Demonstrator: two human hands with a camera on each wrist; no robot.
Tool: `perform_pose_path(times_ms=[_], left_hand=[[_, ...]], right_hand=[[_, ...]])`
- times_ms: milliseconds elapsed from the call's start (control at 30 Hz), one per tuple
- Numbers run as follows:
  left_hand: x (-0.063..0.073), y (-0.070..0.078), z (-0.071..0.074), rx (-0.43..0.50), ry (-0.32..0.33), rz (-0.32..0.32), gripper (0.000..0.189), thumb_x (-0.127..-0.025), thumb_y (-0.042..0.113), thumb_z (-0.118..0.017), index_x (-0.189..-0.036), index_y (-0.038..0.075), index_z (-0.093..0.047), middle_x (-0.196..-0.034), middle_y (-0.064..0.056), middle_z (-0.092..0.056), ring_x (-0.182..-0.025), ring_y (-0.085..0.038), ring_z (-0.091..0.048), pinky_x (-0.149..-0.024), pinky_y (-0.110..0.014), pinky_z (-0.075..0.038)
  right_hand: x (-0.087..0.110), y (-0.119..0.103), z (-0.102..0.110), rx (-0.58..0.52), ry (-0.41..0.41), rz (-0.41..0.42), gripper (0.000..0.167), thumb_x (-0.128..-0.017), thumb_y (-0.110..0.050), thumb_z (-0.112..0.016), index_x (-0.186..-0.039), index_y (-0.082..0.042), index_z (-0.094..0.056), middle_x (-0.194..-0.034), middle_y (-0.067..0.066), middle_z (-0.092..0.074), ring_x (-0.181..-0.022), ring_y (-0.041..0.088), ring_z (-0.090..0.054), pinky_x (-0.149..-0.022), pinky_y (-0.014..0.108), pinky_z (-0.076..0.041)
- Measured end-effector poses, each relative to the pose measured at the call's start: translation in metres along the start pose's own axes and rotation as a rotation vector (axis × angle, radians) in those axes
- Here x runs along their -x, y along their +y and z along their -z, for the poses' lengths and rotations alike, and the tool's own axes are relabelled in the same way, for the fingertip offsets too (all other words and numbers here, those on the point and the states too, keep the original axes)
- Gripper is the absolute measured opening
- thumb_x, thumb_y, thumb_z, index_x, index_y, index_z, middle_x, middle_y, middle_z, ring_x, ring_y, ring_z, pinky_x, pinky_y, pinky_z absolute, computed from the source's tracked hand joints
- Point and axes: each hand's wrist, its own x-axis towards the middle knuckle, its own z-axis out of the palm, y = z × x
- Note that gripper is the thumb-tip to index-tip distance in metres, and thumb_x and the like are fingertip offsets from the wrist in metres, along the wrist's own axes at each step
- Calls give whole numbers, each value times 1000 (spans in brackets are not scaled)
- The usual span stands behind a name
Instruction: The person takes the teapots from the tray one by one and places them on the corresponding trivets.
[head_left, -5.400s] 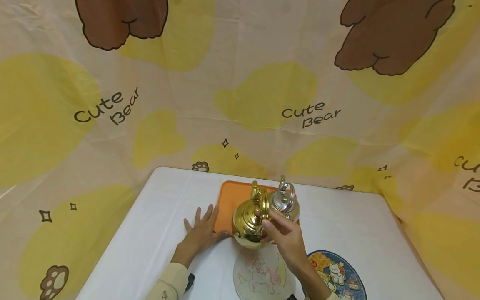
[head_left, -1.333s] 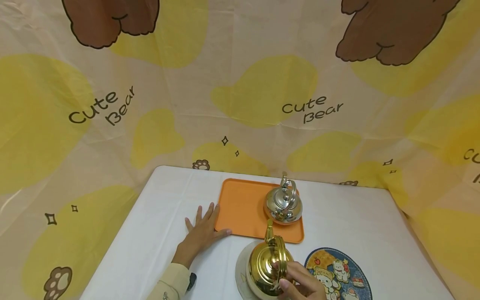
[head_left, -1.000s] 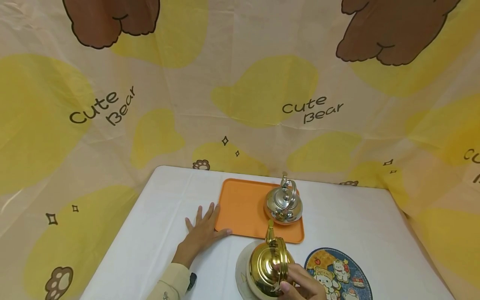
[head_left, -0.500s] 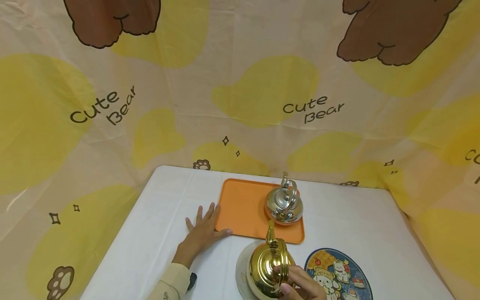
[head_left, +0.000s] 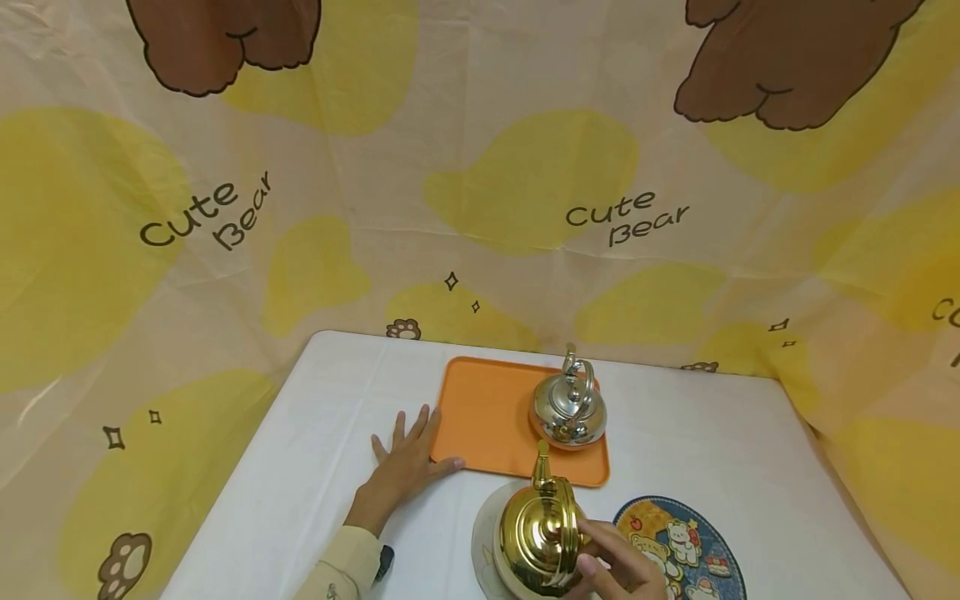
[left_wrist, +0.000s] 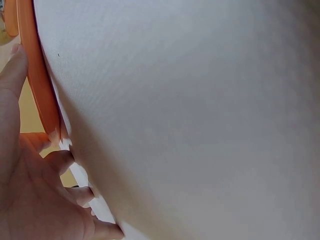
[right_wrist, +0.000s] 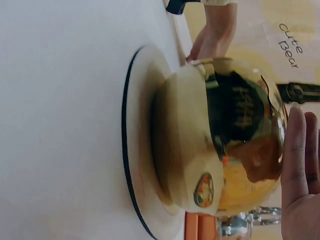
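A shiny gold kettle (head_left: 536, 533) stands upright on a pale round mat (head_left: 486, 542), its spout pointing away. Beside its raised handle is my right hand (head_left: 626, 571), fingertips at or very near the handle's right side but not wrapped round it. The right wrist view shows those fingers (right_wrist: 296, 155) fairly straight next to the kettle's body (right_wrist: 250, 135). My left hand (head_left: 405, 467) is spread flat, touching the left edge of the orange tray (head_left: 480, 417). On the tray's right side sits a silver kettle (head_left: 567, 412).
A round blue mat with cartoon bears (head_left: 686, 546) lies right of the gold kettle. All stand on a white table (head_left: 697, 442). A yellow patterned cloth (head_left: 510, 183) hangs behind the table.
The gold kettle has gone from over the tray onto the pale mat near me. In the last half second my right fingers have drawn out of its handle to the right. The left hand stays.
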Motion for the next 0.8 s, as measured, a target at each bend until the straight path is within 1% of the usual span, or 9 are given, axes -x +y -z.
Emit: perform_pose_path(times_ms=[133,200,267,367,533,567,633,767,800], left_hand=[[0,-1,-1,0,0,0,104,-93,67,-69,-169,10,-26,-175,-19,-21,-160,-57,-5,-112,-89,3],[-1,-2,-1,-3,-1,0,104,-93,67,-69,-169,10,-26,-176,-19,-21,-160,-57,-5,-112,-89,3],[-1,-2,-2,-7,-3,2,104,-94,67,-68,-169,11,-26,-176,-18,-21,-160,-56,-4,-112,-89,3],[-2,-2,-2,-8,-8,3,103,-94,67,-68,-170,11,-25,-176,-18,-20,-160,-56,-3,-112,-89,4],[-1,-2,-1,-1,-9,3,103,-94,66,-68,-169,10,-25,-176,-18,-20,-160,-56,-3,-112,-88,5],[-1,-1,-1,1,-10,4,103,-94,66,-68,-169,10,-25,-176,-18,-20,-160,-56,-3,-112,-88,5],[-1,-1,-1,3,-9,5,103,-94,66,-69,-169,10,-26,-176,-18,-20,-160,-56,-4,-112,-88,5],[0,0,0,6,-8,5,103,-94,65,-69,-169,10,-26,-176,-18,-20,-160,-56,-4,-112,-89,5],[0,0,0,7,-7,4,103,-94,65,-69,-169,10,-26,-176,-18,-20,-160,-56,-3,-112,-89,5]], right_hand=[[-6,2,7,58,8,56,48,-97,29,-44,-142,16,-56,-133,-4,-69,-87,14,-73,-61,40,-64],[-8,1,9,35,25,43,48,-99,27,-43,-143,14,-57,-132,-3,-70,-87,15,-74,-54,43,-63],[-11,0,11,28,49,31,46,-100,25,-44,-142,14,-57,-129,-1,-71,-88,15,-73,-54,44,-62],[-16,-1,15,44,74,4,43,-103,21,-45,-142,13,-57,-128,0,-72,-89,16,-74,-56,43,-63],[-25,1,26,70,30,48,40,-103,21,-43,-143,20,-50,-132,-2,-70,-94,16,-74,-59,41,-64],[-26,2,28,78,32,51,40,-103,21,-43,-143,20,-50,-132,-2,-69,-94,16,-74,-60,40,-64],[-29,1,30,114,64,29,40,-103,20,-46,-143,18,-52,-130,0,-70,-93,16,-74,-61,41,-64],[-37,-4,31,191,169,-81,37,-106,11,-52,-142,8,-61,-125,2,-72,-90,18,-74,-62,43,-64],[-39,-5,32,210,184,-97,37,-106,10,-53,-141,8,-62,-124,2,-72,-89,18,-74,-61,43,-64]])
